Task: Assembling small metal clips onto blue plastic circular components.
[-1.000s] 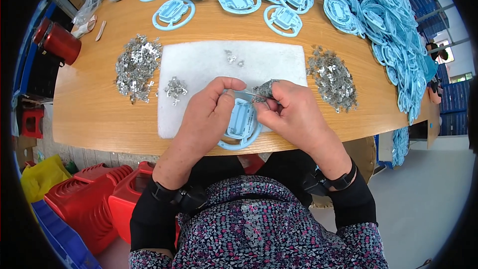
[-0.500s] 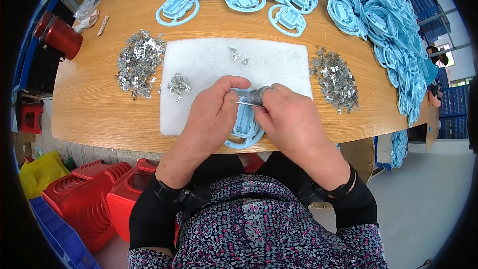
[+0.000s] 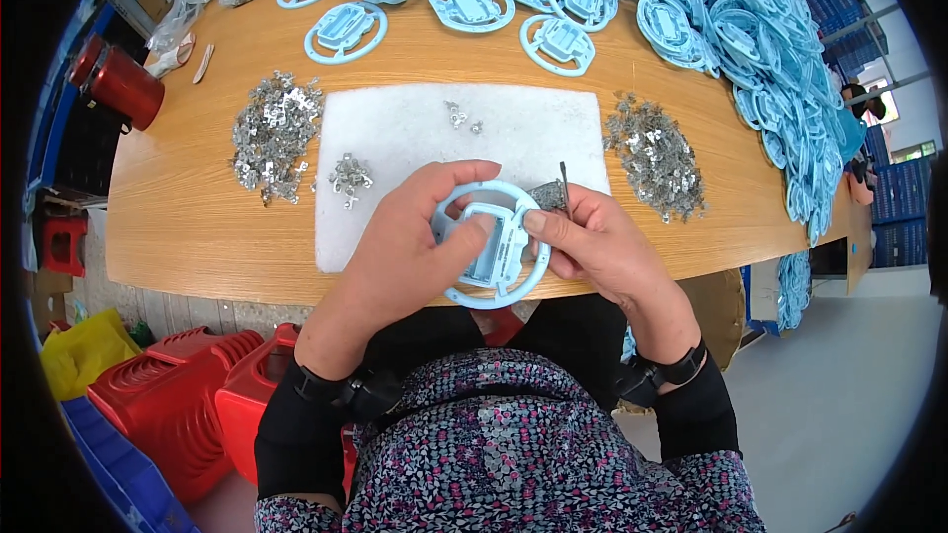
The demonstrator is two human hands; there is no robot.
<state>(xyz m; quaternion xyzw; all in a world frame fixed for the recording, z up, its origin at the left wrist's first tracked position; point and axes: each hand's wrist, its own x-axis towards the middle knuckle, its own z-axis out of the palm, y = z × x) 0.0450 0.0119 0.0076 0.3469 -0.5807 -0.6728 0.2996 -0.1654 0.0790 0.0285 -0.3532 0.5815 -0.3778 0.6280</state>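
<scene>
Over the white pad's [image 3: 395, 123] near edge, the left hand [image 3: 410, 237] curls around a blue wheel [image 3: 502, 255] with dark writing too tiny to read. The right hand [image 3: 614, 247] pinches its rim and holds a grey tool [image 3: 548, 195].

The wheel [image 3: 507, 239] is smooth plastic, the clips [image 3: 275, 138] shiny metal, the table [image 3: 207, 237] wood-grained, the mat [image 3: 405, 128] matt and fibrous, the stools [image 3: 163, 400] glossy plastic.

Bright, even light, glints on the metal pieces [image 3: 275, 133], the table [image 3: 217, 247] edge bowed, corners black
</scene>
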